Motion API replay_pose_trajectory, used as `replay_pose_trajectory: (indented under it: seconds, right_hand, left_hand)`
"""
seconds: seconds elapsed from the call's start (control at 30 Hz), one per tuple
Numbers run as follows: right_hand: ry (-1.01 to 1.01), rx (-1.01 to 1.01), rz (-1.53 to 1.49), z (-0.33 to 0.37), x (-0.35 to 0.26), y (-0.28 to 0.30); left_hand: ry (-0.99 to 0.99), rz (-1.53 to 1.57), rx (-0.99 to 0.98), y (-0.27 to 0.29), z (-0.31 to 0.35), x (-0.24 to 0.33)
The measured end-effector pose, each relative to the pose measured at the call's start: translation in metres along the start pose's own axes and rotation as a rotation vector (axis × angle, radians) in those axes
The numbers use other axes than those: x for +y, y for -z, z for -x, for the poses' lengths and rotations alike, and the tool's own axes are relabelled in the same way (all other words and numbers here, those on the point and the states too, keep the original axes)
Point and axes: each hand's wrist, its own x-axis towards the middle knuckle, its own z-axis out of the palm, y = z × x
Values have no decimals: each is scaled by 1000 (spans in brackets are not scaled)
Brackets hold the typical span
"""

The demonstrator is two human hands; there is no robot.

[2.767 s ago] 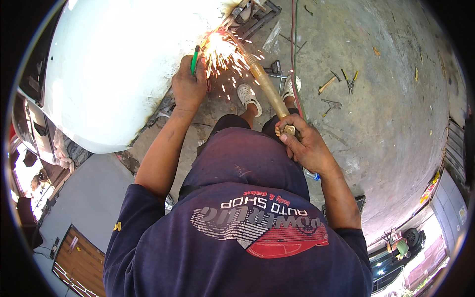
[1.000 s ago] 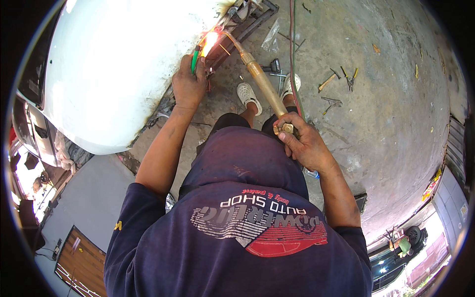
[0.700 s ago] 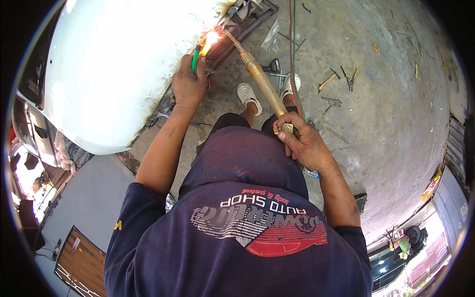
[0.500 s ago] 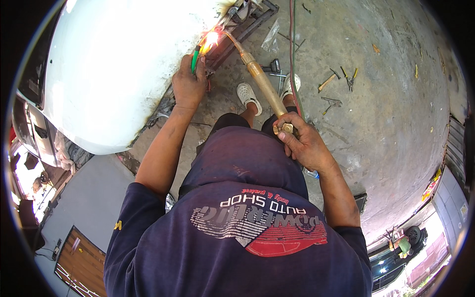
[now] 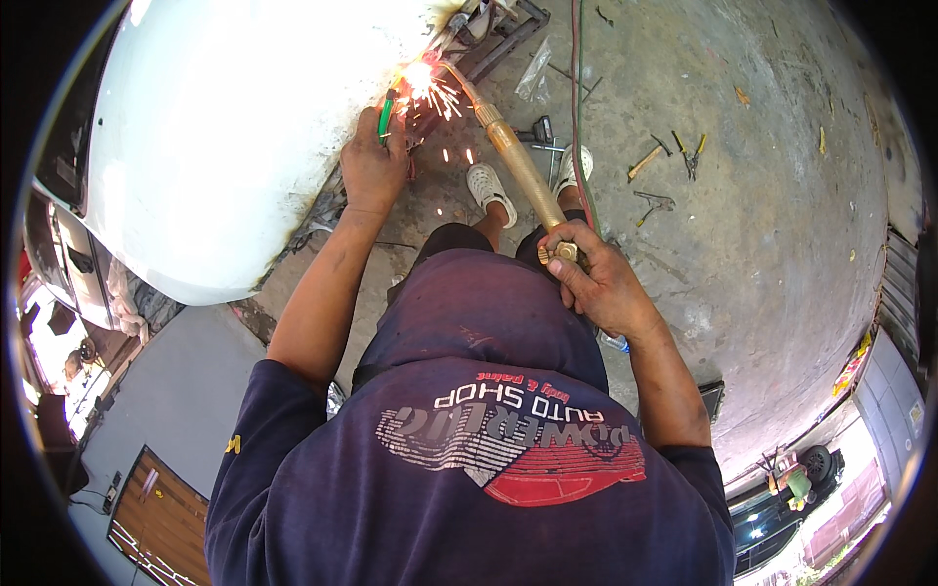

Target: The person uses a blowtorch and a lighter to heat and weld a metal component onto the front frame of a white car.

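My right hand [image 5: 598, 278] is wrapped round the valve end of a long brass gas torch [image 5: 523, 166]. The torch's thin bent tip reaches up and left to a bright glow with flying sparks [image 5: 433, 86] at the lower edge of a white vehicle panel [image 5: 225, 137]. Close below that glow, my left hand [image 5: 374, 168] is closed on a slim green-handled tool [image 5: 386, 115] with a dark collar. Its far end is lost in the glare, so its kind cannot be made out. Scorched, brownish paint marks the panel's edge nearby.
Red and green hoses [image 5: 578, 98] run along the concrete floor [image 5: 772, 225] by my shoes [image 5: 486, 190]. A hammer [image 5: 647, 162], yellow-handled pliers [image 5: 693, 158], another hand tool [image 5: 655, 206] and a clear plastic bag [image 5: 534, 76] lie there. A metal frame [image 5: 508, 44] sits beside the panel.
A shower of sparks has burst from the glowing spot, some falling toward my shoes. The yellow flame by my left fingers is no longer distinct. Both hands stay nearly in place.
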Motion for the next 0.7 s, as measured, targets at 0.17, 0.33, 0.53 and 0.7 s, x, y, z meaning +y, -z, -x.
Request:
replay_pose_trajectory:
  seconds: [0.17,0.33,0.53,0.7]
  right_hand:
    - [-1,2,2,0,0,1]
    - [4,4,-2,0,1,0]
    - [-8,-6,-20,2,4,4]
    - [140,133,-206,37,10,22]
  left_hand:
    - [39,32,-28,7,2,3]
    - [94,53,-44,13,2,6]
    - [77,57,-21,25,6,6]
    - [94,73,-63,40,16,4]
